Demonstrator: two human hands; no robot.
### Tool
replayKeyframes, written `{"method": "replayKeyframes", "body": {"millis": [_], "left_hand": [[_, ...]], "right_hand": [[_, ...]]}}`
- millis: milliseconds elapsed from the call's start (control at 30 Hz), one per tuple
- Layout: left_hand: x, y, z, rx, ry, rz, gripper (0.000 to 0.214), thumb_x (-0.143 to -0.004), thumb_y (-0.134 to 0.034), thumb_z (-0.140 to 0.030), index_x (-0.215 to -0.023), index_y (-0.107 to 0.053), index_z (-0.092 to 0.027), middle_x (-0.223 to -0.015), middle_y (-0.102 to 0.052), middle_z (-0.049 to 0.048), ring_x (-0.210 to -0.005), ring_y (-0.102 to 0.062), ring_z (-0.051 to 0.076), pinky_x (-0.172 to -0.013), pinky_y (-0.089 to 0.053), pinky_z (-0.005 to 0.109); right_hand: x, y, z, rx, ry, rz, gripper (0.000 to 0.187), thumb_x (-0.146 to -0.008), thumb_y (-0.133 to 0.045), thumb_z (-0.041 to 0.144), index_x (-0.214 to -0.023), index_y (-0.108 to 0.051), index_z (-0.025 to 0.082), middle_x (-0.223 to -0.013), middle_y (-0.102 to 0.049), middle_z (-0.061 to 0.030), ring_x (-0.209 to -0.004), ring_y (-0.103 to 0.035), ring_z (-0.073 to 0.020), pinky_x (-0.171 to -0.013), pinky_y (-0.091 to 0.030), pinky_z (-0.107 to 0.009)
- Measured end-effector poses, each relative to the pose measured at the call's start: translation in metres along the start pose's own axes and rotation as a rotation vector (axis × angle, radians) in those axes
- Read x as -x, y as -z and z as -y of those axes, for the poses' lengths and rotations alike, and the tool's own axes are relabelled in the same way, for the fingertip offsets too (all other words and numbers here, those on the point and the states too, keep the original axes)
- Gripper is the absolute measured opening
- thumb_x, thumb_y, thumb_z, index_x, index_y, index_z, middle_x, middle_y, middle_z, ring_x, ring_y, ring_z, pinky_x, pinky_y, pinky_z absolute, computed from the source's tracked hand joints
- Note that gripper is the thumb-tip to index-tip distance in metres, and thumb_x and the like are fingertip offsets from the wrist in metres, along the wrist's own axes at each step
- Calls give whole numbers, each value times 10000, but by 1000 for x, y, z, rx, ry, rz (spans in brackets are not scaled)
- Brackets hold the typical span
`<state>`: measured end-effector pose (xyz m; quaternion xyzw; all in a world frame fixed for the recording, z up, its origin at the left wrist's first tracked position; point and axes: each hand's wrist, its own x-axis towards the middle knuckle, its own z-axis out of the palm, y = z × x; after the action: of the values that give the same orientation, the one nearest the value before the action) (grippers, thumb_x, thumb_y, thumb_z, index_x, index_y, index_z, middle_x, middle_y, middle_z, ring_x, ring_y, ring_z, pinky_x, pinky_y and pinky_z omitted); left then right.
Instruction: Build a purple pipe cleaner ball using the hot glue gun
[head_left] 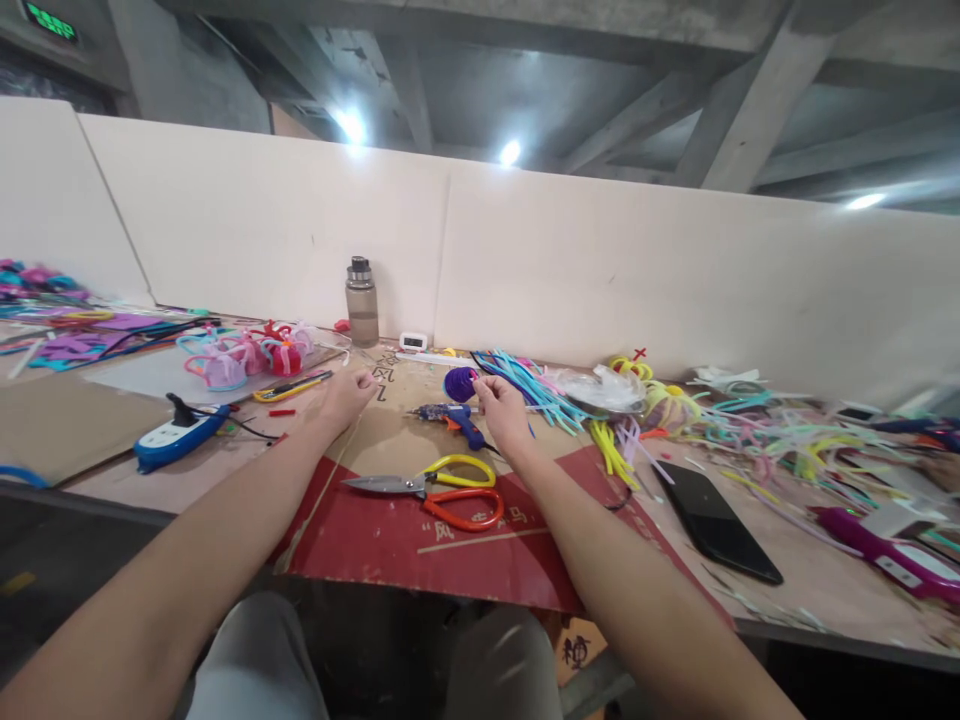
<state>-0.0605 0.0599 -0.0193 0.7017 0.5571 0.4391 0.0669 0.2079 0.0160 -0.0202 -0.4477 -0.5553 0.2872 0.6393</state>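
My right hand (502,412) is closed, its thumb and fingertips pinching the edge of a small dark purple coil (459,384) that looks wound from cord. My left hand (349,396) is also closed, with the fingertips drawn together to the left of the coil. Whatever may be between those fingers is too small to make out. Just below the coil lies a blue glue gun (454,415) with an orange trigger. Nearer to me, scissors (431,488) with one yellow and one red handle rest partly spread on a red and brown cardboard sheet (360,545).
Left are a blue-white power strip (180,437), a yellow utility knife (291,387) and small pink and red crafted pieces (225,365). A water bottle (362,305) stands by the white partition (600,270). Right are light-blue strips (536,390), a black phone (716,520) and a magenta power strip (889,550).
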Motion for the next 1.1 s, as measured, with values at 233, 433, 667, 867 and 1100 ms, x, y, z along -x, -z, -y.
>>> {"method": "replayKeyframes", "body": {"millis": [233,433,667,867,1100], "left_hand": [[-1,-1,-1,3,1,-5,340,-694,-555,-209,-503,-274,-201,-474,-274,-62,-498,-283,101,-527,-193,278],[0,-2,1,17,-20,-11,358,-692,-561,-220,-508,-254,-206,-471,-249,-62,-500,-270,105,-529,-189,280],[0,-3,3,19,-29,-4,355,-698,-555,-230,-521,-248,-206,-484,-251,-62,-500,-269,103,-529,-191,282],[0,0,-1,20,-31,16,369,-700,-564,-247,-514,-248,-204,-473,-255,-60,-508,-267,106,-533,-180,286],[4,-1,-8,97,-3,0,357,-728,-573,-317,-540,-292,-203,-498,-304,-59,-514,-296,100,-535,-223,268]], "right_hand": [[4,-4,1,35,19,70,242,-777,-636,438,-706,-588,211,-517,-456,59,-495,-383,-114,-524,-309,-257],[11,-8,4,20,-1,119,221,-782,-643,403,-688,-575,214,-530,-456,55,-517,-386,-118,-542,-323,-254],[12,-12,3,117,86,129,194,-808,-587,338,-668,-565,206,-601,-483,35,-586,-414,-128,-602,-339,-263],[15,-12,7,182,140,147,224,-821,-550,388,-704,-566,198,-657,-513,17,-644,-445,-141,-640,-350,-271],[18,-15,8,158,66,164,271,-799,-545,463,-713,-545,206,-576,-450,42,-577,-405,-134,-592,-341,-268]]}}
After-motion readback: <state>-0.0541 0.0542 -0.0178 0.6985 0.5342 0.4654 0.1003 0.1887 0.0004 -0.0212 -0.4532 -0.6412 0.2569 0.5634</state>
